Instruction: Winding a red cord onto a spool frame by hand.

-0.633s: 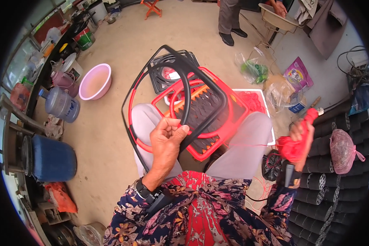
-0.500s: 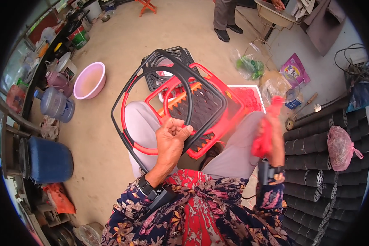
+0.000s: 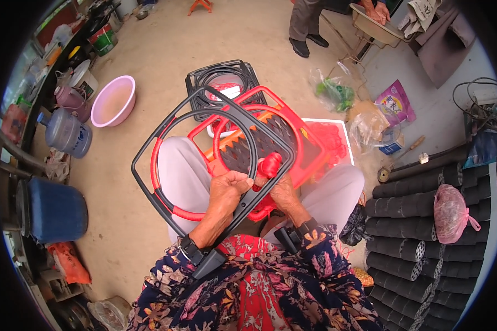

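My left hand [image 3: 225, 196] pinches a black rounded-square frame [image 3: 241, 212] where its inner ring [image 3: 156, 165] passes close to the outer bar. Red cord is wrapped around the ring's left side. In my right hand [image 3: 284, 194] is a bundle of shiny red cord [image 3: 270, 164], held against the frame's right-hand bar beside my left fingers. Beneath, between my knees, lie finished-looking red frames [image 3: 309, 138] and an orange piece with a dark, zigzag-edged insert [image 3: 262, 138]. My right fingertips are partly hidden behind the bar.
Black frames [image 3: 193, 77] are stacked beyond my knees. A white box [image 3: 348, 144] of red cord stands to the right. Left are a pink basin [image 3: 130, 99], water bottle [image 3: 66, 135] and blue bucket [image 3: 58, 209]. Black rolls [image 3: 395, 229] line the right. Another person's shoes [image 3: 299, 47] show ahead.
My right hand has swung in from the right with the red cord bundle, to the frame beside my left hand. The frame has shifted lower and left in view.
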`<state>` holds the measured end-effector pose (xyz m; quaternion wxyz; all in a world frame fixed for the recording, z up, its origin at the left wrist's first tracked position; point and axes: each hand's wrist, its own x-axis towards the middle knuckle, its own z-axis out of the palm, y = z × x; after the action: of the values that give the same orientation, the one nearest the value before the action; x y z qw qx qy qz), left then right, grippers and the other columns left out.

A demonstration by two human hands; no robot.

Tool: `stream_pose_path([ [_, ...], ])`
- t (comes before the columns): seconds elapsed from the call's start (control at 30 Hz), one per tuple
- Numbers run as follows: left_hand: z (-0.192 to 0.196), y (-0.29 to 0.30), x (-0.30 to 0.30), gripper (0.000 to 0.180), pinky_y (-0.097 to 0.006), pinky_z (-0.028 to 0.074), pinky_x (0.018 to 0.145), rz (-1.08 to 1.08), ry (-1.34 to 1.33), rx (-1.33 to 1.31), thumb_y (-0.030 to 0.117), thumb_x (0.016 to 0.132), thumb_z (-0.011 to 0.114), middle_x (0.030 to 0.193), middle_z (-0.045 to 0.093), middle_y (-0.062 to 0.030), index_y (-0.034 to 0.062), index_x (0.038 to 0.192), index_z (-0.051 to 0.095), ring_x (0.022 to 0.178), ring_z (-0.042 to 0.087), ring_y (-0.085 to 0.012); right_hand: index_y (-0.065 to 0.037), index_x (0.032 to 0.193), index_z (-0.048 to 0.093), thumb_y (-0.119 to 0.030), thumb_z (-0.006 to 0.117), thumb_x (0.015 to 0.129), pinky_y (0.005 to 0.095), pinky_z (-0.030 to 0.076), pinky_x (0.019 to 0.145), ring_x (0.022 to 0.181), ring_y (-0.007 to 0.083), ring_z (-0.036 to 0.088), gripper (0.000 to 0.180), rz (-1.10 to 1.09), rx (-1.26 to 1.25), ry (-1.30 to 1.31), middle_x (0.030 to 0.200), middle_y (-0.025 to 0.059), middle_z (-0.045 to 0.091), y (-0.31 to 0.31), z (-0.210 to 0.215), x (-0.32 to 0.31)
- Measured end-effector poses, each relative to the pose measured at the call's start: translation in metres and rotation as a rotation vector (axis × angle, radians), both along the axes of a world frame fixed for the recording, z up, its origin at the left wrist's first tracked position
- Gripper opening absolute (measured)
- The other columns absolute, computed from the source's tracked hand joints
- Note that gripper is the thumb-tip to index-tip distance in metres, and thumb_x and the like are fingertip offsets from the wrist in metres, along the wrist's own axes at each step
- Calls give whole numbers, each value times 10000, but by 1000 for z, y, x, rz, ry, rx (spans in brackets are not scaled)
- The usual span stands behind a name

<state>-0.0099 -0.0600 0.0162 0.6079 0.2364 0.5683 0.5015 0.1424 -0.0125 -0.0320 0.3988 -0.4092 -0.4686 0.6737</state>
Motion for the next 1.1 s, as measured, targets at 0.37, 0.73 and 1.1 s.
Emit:
stream_pose_path([
  [0.37, -27, 8, 12, 63, -229, 430, 494, -38, 30, -31, 31, 865, 674, 683, 632, -21, -9, 826, 645, 552, 544, -66, -57, 1431, 298, 124, 579, 797, 349, 437, 1021, 1198, 183, 526, 717, -46, -109, 292, 1299, 106, 515, -16, -7, 27],
  [0.73, -42, 5, 19, 66, -225, 384, 476, 2, 97, 40, 47, 848, 691, 668, 611, 5, -4, 829, 653, 542, 501, -42, -62, 1405, 367, -33, 723, 833, 263, 492, 873, 994, 113, 585, 674, -197, 52, -37, 1128, 65, 590, -21, 14, 15],
  [1.1, -74, -3, 22, 94, -264, 410, 518, -5, 134, 21, 60, 828, 700, 645, 620, -8, -28, 812, 673, 570, 525, -65, -9, 1200, 574, -130, 718, 872, 304, 443, 947, 1055, 135, 562, 378, -511, 288, -246, 1124, 48, 590, -29, 76, 43],
])
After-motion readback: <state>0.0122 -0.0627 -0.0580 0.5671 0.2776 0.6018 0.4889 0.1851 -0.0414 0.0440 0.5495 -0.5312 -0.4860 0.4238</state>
